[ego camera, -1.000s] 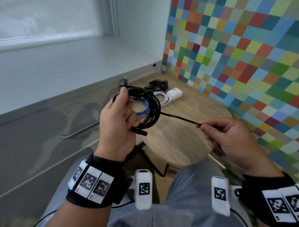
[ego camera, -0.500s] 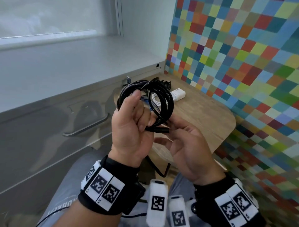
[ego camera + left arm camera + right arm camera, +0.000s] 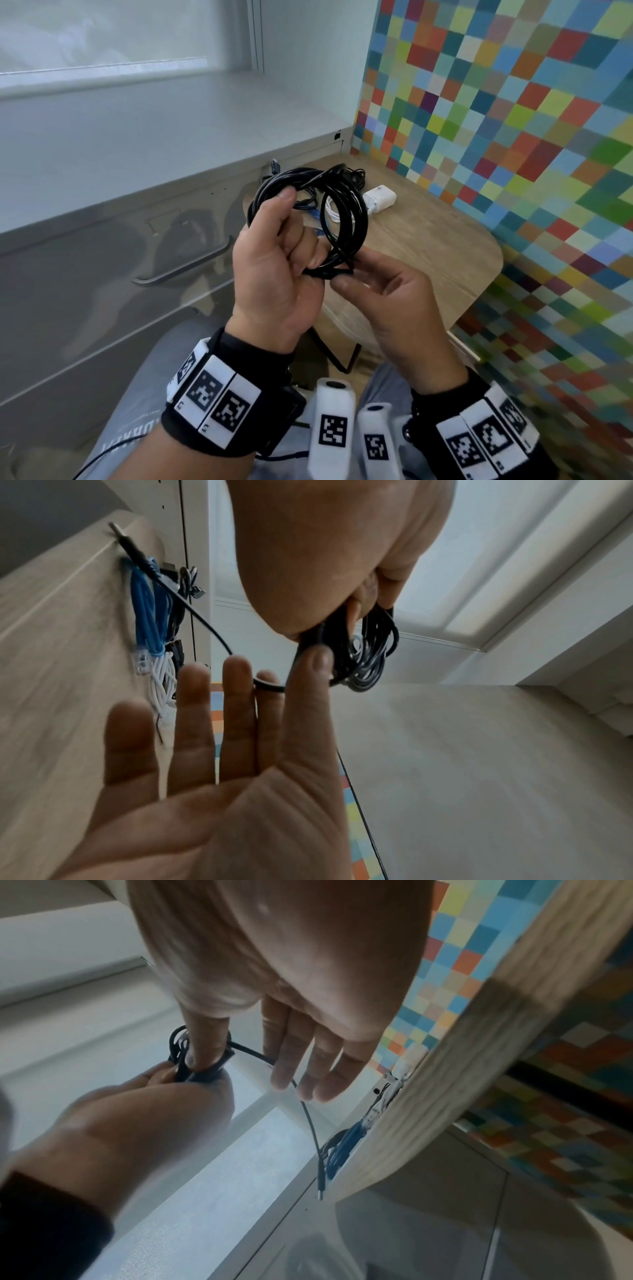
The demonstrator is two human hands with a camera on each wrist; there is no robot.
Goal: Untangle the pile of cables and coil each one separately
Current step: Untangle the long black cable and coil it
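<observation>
My left hand [image 3: 291,240] grips a coil of black cable [image 3: 356,212] held upright in the air above the near edge of the wooden table [image 3: 428,246]. My right hand [image 3: 373,287] meets it from the right. Its thumb [image 3: 318,658] presses the coil's lower strands against the left fingers, and its other fingers [image 3: 298,1069] are straight. The coil's loose tail [image 3: 308,1123] runs across those straight fingers and ends in a plug [image 3: 320,1191]. A blue cable [image 3: 147,607], a white cable [image 3: 164,685] and a small black bundle [image 3: 356,176] lie on the table behind.
A white charger block [image 3: 380,200] sits on the table by the white cable. A grey cabinet with a drawer handle [image 3: 181,270] stands on the left under a windowsill. A coloured checked wall [image 3: 513,137] bounds the table on the right. My knees are below.
The right hand no longer pinches the tail stretched out to the right. It has come in to the coil, and its thumb now presses the strands. The coil is raised nearer to me.
</observation>
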